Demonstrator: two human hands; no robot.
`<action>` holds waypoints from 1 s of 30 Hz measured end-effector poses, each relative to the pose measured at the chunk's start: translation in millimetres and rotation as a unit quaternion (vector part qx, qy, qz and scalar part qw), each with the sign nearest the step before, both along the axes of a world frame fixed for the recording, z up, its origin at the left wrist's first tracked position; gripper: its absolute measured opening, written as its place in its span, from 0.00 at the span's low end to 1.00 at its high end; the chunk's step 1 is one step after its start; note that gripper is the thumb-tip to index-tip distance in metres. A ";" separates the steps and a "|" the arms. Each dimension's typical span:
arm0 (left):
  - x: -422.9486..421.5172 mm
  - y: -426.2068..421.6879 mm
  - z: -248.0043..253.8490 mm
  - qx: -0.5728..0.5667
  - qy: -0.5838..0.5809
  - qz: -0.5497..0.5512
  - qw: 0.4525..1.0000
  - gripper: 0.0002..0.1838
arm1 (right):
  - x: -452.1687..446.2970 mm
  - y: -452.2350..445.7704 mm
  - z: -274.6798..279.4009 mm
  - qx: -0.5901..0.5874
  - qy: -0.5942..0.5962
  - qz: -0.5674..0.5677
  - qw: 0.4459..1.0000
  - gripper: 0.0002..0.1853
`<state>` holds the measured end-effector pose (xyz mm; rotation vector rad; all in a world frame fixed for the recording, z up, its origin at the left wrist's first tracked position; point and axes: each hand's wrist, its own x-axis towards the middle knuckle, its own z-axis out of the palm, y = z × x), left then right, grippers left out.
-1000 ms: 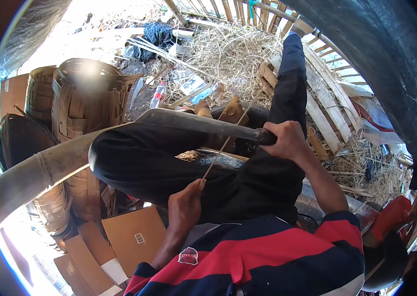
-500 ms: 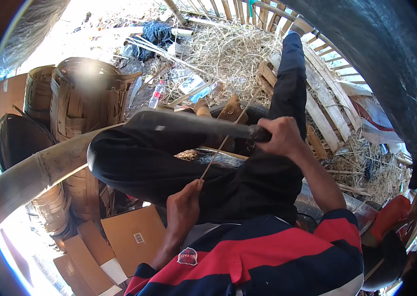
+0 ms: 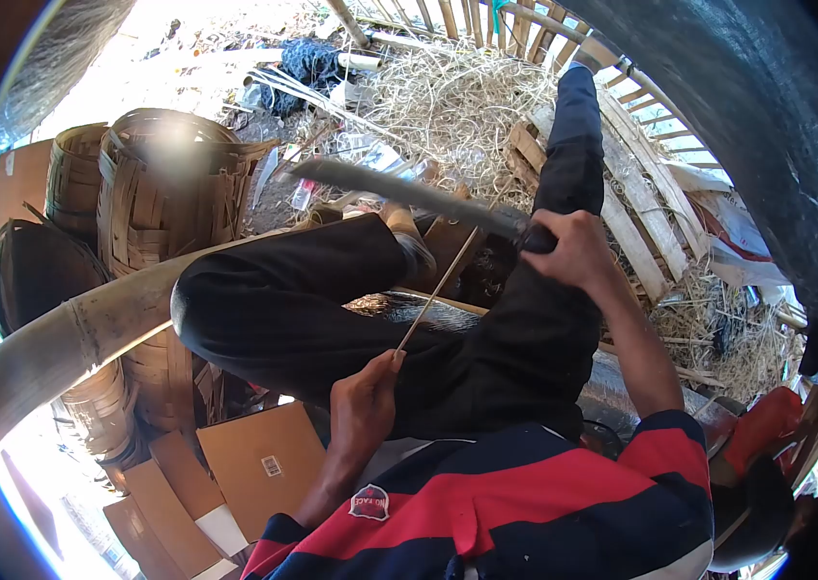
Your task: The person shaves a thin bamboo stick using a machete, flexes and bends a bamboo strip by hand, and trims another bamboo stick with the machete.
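Observation:
My left hand (image 3: 365, 404) is closed over my lap, pinching the near end of a thin bamboo strip (image 3: 438, 290). The strip slants up and away, towards a wooden piece (image 3: 445, 240) between my legs. My right hand (image 3: 571, 253) grips the dark handle of a machete (image 3: 394, 193). Its long blade points left and crosses the strip near the far end; whether they touch I cannot tell. My fingers hide part of the handle.
Woven bamboo baskets (image 3: 162, 208) stand at the left, behind a thick bamboo pole (image 3: 90, 329). Flattened cardboard (image 3: 264, 464) lies near my left elbow. Straw and bamboo shavings (image 3: 457, 106) cover the ground ahead. Wooden slats (image 3: 636, 208) lie to the right of my outstretched leg.
My right hand has moved slightly away from me and to the right, carrying the machete. The blade now sits farther out, uncovering my bent leg and foot. My left hand stays nearly still.

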<state>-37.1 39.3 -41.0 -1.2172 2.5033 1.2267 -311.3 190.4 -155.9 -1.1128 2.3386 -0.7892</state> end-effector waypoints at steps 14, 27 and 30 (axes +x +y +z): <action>4.2 -1.2 -1.1 0.029 -0.015 0.002 0.999 0.09 | -2.9 7.2 -16.3 0.022 0.001 -0.023 0.999 0.18; 1.6 -0.3 2.1 0.064 -0.049 0.025 0.996 0.11 | -2.7 11.7 -17.7 -0.004 -0.005 -0.007 1.000 0.19; -0.8 3.0 -1.4 0.072 -0.034 0.027 0.996 0.11 | -11.7 13.5 -23.0 0.023 0.013 -0.066 0.997 0.19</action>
